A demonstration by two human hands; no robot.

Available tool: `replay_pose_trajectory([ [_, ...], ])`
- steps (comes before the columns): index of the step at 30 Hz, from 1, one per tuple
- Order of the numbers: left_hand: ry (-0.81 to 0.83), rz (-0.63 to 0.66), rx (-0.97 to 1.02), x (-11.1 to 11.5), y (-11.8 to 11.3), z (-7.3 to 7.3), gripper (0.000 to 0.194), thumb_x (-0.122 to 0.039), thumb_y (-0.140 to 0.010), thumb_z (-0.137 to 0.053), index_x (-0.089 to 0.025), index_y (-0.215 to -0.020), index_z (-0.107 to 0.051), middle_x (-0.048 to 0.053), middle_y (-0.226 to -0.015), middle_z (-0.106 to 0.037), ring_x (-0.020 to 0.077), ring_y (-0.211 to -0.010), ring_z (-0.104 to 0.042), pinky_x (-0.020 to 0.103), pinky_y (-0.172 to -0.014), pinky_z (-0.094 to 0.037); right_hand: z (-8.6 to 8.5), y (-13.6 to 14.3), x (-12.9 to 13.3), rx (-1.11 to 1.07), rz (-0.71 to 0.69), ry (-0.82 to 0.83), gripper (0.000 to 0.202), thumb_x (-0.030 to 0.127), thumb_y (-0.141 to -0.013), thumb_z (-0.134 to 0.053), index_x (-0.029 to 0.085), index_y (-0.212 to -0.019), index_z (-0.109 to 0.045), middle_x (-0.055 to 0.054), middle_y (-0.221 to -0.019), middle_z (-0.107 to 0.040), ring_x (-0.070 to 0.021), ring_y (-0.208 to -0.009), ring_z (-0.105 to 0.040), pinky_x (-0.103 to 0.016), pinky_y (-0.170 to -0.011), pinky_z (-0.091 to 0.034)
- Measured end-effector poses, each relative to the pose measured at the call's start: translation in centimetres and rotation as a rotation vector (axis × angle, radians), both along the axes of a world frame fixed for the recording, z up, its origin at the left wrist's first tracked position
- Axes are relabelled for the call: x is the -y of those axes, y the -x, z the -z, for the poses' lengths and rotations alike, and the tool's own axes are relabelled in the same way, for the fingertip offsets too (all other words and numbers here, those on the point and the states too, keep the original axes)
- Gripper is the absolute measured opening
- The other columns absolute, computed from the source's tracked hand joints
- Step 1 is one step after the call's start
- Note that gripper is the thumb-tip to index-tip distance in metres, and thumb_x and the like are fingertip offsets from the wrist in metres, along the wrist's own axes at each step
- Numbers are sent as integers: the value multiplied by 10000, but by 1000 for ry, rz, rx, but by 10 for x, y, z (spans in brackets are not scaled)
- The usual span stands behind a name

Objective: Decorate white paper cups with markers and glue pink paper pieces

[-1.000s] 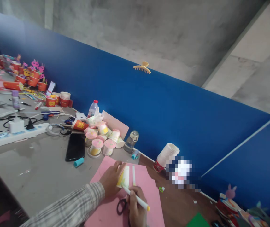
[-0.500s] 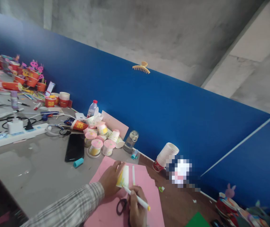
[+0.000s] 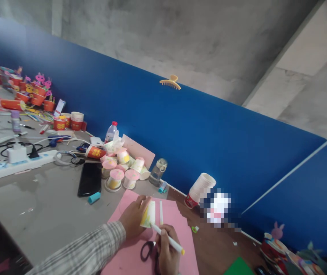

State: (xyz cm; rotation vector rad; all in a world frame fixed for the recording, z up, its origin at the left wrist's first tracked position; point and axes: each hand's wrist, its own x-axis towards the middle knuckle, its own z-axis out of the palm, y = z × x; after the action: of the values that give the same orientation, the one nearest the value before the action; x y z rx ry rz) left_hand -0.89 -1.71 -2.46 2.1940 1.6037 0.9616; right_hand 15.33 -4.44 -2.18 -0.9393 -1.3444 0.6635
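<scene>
My left hand [image 3: 134,218] is closed around a small white paper cup [image 3: 149,214] with a yellow and green print, keeping it on pink paper [image 3: 185,244]. In my right hand [image 3: 167,248] is a white marker [image 3: 166,237] with a yellow end, its tip at the cup's lower edge. Black-handled scissors [image 3: 146,251] lie on the paper, partly hidden under my right hand. A thin white strip [image 3: 161,212] rests just right of the cup.
Beyond the paper sit several pink-topped paper cups [image 3: 131,178] and a clear bottle [image 3: 158,172]. A black phone [image 3: 90,179] and turquoise cap [image 3: 94,198] lie left. Stacked white cups [image 3: 200,189] lean by the blue partition [image 3: 209,141]. A power strip [image 3: 20,165] is far left.
The marker and my right hand have shifted slightly to the right, the tip still at the cup's lower edge. My left hand keeps its hold on the cup.
</scene>
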Motion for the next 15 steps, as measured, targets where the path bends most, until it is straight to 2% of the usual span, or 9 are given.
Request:
replay_pose_trajectory([
  [3, -9, -5, -2, 1, 0, 0, 776, -302, -647, -605, -260, -1285, -164, 117, -1240, -360, 315, -1089, -455, 428, -886, -423, -2, 0, 0, 63, -30, 50, 235, 389, -703, -521, 212, -591, -626, 81, -354, -462, -128, -264, -388, -211, -287, -353],
  [9, -3, -10, 21, 1, -1, -1, 771, -301, -650, -603, -287, -1284, -164, 110, -1227, -378, 324, -1069, -472, 456, -861, -434, -5, -1, 1, 64, -51, 43, 238, 370, -702, -510, 223, -535, -597, 80, -365, -452, -133, -285, -400, -212, -300, -360],
  [15, -21, 12, 25, 0, -1, 0, 779, -323, -649, -609, -265, -1289, -168, 121, -1223, -374, 322, -1095, -448, 439, -875, -429, -2, 0, 0, 67, -6, 55, 206, 362, -700, -505, 227, -587, -614, 82, -363, -464, -136, -274, -399, -219, -300, -371],
])
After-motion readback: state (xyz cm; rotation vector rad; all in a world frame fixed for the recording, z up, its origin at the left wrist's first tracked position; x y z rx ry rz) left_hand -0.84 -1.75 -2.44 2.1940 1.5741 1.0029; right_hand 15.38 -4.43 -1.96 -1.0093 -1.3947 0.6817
